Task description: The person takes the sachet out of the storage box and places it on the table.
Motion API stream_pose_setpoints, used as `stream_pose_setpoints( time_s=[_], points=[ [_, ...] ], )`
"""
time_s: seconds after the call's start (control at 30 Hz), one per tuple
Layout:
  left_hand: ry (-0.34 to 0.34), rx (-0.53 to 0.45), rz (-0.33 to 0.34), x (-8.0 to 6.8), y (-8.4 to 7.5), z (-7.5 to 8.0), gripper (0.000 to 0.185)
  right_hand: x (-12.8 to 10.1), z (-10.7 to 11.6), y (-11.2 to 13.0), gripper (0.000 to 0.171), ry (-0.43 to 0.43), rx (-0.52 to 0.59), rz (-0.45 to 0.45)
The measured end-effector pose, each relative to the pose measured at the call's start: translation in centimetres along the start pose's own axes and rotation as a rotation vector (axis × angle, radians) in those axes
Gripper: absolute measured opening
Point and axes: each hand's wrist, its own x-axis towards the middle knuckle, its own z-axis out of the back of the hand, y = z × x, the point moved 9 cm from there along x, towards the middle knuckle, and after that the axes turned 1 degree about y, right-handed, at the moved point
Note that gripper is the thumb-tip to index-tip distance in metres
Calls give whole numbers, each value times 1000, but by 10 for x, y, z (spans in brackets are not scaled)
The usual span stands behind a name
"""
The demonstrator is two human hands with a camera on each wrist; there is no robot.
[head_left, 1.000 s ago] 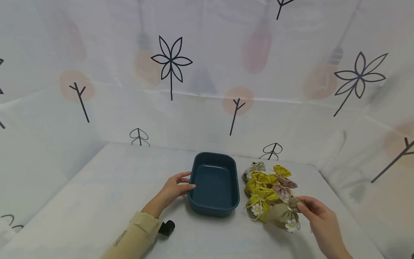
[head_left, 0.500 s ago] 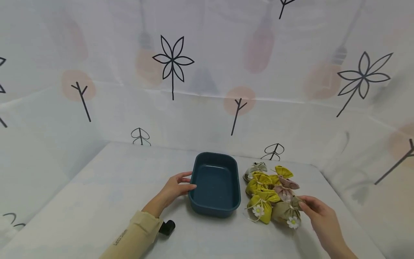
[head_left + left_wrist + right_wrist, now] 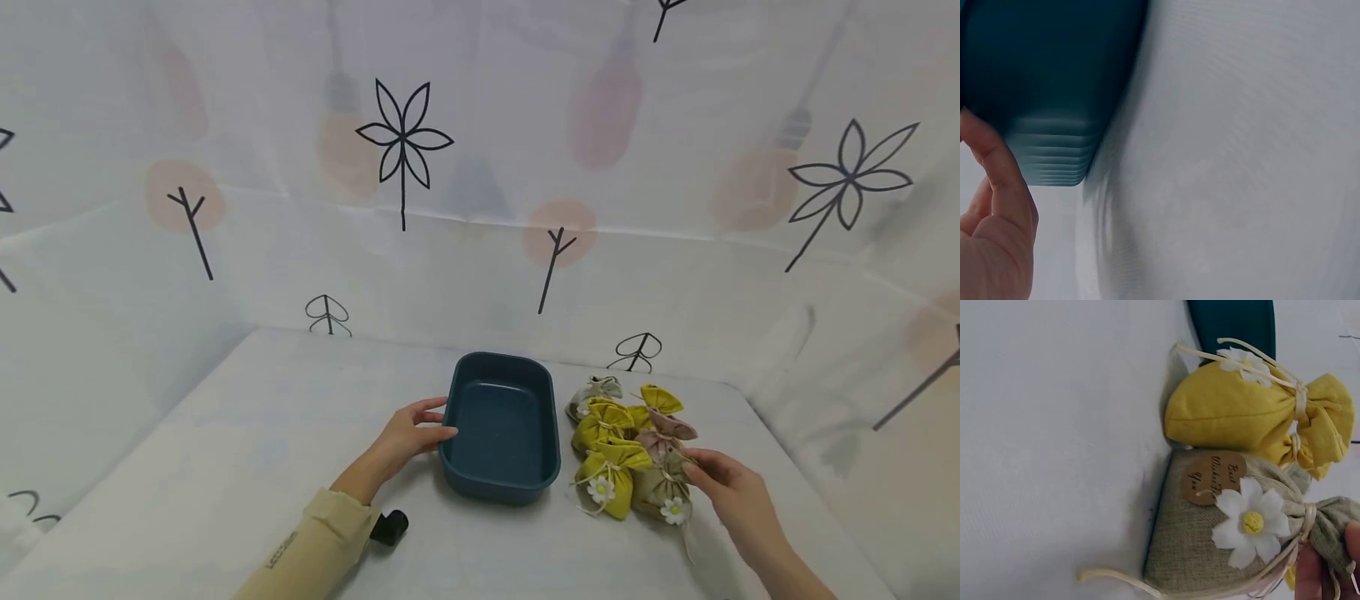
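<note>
Left hand (image 3: 408, 435) reaches forward over desk (image 3: 225, 450), fingers straight, resting on left wall of blue tub (image 3: 501, 427). Right hand (image 3: 723, 487) beside pouch pile, grip pinching tied neck of olive pouch (image 3: 663, 492). Right wrist view alone shows pouch's round tag (image 3: 1213, 477), daisy; yellow pouch (image 3: 1254, 415) touching it.
</note>
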Motion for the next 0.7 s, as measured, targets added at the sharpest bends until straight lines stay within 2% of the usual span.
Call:
stream_pose_setpoints(
  time_s=[0.17, 0.43, 0.6, 0.7],
  points=[
    [-3, 8, 4, 1, 0, 0, 66, 7, 3, -8, 57, 33, 15, -45],
    [-5, 19, 8, -2, 0, -3, 60, 5, 11, 6, 59, 43, 9, -33],
    [-22, -1, -9, -7, -1, 2, 52, 8, 14, 5, 56, 35, 87, -17],
    [-52, 16, -24, -10, -1, 11, 49, 12, 16, 5, 44, 6, 176, 19]
  ],
)
